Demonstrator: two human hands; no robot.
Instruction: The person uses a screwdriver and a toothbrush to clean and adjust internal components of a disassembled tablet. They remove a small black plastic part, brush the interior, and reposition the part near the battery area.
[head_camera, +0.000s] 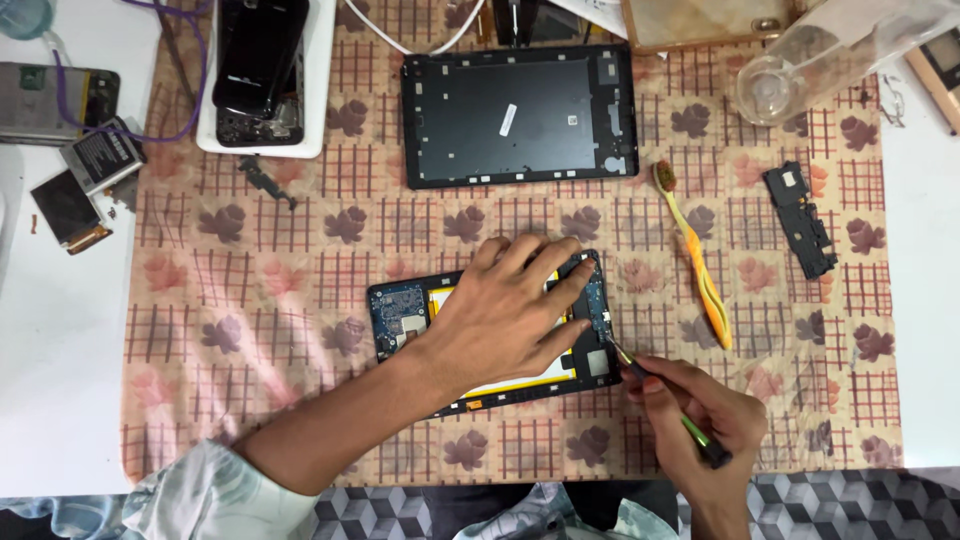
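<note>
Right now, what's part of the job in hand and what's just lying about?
In hand:
- opened tablet, pressed flat by left hand
- screwdriver in right hand, tip at the tablet's right edge

Lying about:
- tablet back cover
- toothbrush
- black speaker module
- phone on white tray
- loose batteries
- glass bottle

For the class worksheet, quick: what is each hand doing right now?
Left hand: open, pressed flat on the opened tablet.
Right hand: closed on a green screwdriver, tip at the tablet's edge.
</note>
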